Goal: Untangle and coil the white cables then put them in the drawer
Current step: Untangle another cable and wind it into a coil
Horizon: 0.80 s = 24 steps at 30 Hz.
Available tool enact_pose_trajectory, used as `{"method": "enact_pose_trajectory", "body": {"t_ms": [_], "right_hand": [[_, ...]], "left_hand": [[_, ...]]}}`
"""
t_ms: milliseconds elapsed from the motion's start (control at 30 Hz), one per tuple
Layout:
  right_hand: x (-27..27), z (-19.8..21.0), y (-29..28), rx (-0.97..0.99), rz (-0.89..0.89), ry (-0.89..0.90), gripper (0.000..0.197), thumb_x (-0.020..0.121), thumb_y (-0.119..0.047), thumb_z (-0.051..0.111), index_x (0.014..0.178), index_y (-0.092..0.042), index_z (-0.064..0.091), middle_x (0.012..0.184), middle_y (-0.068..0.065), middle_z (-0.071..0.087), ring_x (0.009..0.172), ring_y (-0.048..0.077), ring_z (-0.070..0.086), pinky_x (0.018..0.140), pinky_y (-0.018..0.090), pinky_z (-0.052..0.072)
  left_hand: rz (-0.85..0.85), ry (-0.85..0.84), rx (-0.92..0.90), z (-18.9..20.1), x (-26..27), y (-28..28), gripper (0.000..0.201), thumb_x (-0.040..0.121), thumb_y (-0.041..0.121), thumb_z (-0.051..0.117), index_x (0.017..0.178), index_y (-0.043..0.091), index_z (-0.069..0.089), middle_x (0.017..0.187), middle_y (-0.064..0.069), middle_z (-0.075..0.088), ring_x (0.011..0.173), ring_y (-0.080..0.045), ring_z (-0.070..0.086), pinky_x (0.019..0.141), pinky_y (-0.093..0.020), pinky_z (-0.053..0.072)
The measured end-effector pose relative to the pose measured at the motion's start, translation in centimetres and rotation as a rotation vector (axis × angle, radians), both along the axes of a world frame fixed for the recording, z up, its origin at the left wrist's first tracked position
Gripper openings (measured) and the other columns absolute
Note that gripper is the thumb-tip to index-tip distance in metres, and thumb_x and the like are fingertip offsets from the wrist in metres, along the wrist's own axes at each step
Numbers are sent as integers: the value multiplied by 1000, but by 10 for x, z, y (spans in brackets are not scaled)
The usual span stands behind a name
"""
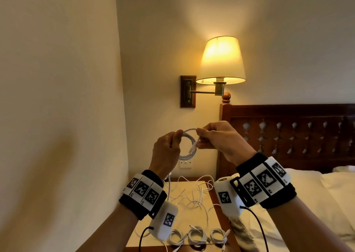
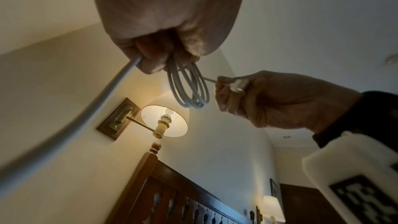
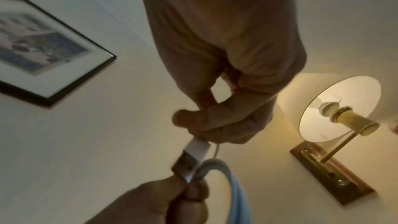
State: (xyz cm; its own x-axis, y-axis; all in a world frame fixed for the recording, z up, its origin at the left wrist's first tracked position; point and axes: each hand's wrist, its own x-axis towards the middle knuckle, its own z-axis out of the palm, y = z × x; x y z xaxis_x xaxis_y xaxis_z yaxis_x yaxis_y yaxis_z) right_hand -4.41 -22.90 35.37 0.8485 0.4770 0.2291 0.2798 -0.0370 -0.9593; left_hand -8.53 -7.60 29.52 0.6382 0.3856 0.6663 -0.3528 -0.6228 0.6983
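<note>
A white cable coil [image 1: 187, 148] hangs in the air above the nightstand, gripped at its top left by my left hand [image 1: 175, 138]. My right hand [image 1: 201, 136] pinches the cable's free end, and its USB plug [image 1: 193, 148] points down across the loops. The left wrist view shows the coil [image 2: 189, 91] under the left fist [image 2: 163, 54]. In the right wrist view the plug [image 3: 189, 159] sits beside the loops [image 3: 234, 193]. A loose tangle of white cables [image 1: 192, 196] lies on the nightstand [image 1: 182, 220], with three coiled cables [image 1: 196, 235] at its front edge. No drawer is in view.
A lit wall lamp [image 1: 221, 59] hangs above the hands. The carved wooden headboard [image 1: 288, 136] and the bed with white pillows [image 1: 311, 194] are on the right. A wall socket [image 1: 186, 163] sits behind the nightstand, and a wall closes the left side.
</note>
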Motion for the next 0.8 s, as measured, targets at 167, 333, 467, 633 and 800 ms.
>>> {"method": "enact_pose_trajectory", "body": {"t_ms": [167, 333, 467, 633, 800], "right_hand": [[-21, -18, 15, 76, -12, -120, 7, 91, -7, 62, 97, -5, 59, 95, 14, 69, 75, 17, 73, 67, 24, 59], [-21, -43, 24, -149, -376, -821, 12, 83, -23, 76, 84, -17, 65, 90, -6, 53, 75, 8, 51, 60, 15, 38], [-12, -50, 25, -75, -466, -992, 15, 79, -22, 79, 79, -15, 66, 87, -4, 54, 73, 14, 53, 54, 25, 45], [3, -55, 31, 88, -516, -945, 35, 71, -8, 78, 86, -15, 46, 95, 0, 44, 81, 13, 41, 64, 17, 38], [9, -52, 29, 118, -144, -632, 36, 88, -9, 67, 113, -17, 42, 101, 4, 68, 92, 11, 66, 74, 15, 52]], "left_hand": [[-15, -16, -57, 9, -2, -1, 33, 102, 32, 41, 90, 17, 68, 54, 7, 45, 51, -8, 38, 54, -23, 35], [-131, 33, -248, 22, -16, -11, 35, 101, 40, 39, 80, 26, 64, 60, 3, 43, 57, -9, 39, 59, -22, 35], [-174, 90, -338, 26, -23, -17, 41, 100, 44, 40, 75, 19, 61, 60, 3, 43, 58, -10, 38, 58, -24, 33], [-187, 119, -399, 24, -26, -20, 44, 98, 47, 41, 72, 15, 56, 58, 1, 40, 56, -12, 34, 54, -26, 30], [-195, 141, -449, 22, -27, -17, 42, 98, 47, 42, 74, 16, 58, 61, 4, 45, 59, -10, 39, 58, -25, 33]]}}
